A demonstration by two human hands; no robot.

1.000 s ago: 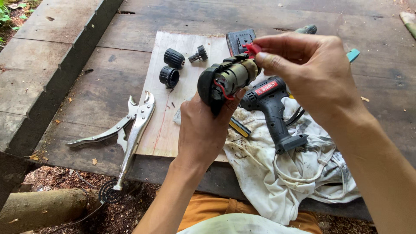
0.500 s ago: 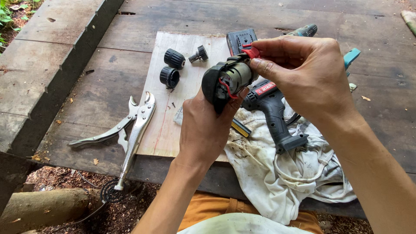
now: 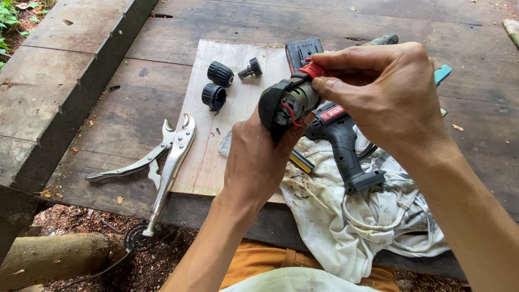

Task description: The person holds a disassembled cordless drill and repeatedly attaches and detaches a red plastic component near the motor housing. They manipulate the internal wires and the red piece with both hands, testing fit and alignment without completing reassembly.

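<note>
Holding: my left hand (image 3: 258, 157) is wrapped tight around a small drill motor (image 3: 286, 104), lifted up above the table (image 3: 108, 113).
Pinching: my right hand (image 3: 386, 94) is closed on a little red part (image 3: 311, 69) at the top end of the motor, thumb and finger pressed on it.
Motor: round, grey metal with a black cap and thin red wires on its side.
Under my hands: a black drill body (image 3: 346, 148) with a red label lies on a dirty white cloth (image 3: 346, 221).
Board: a pale wood board (image 3: 227, 135) holds two black round chuck parts (image 3: 216, 84) and a small gear piece (image 3: 251, 69).
Left side: silver locking pliers (image 3: 162, 157) lie half on the board's edge, well apart from my hands.
Far back: a black battery pack (image 3: 303, 51) sits just behind the motor.
</note>
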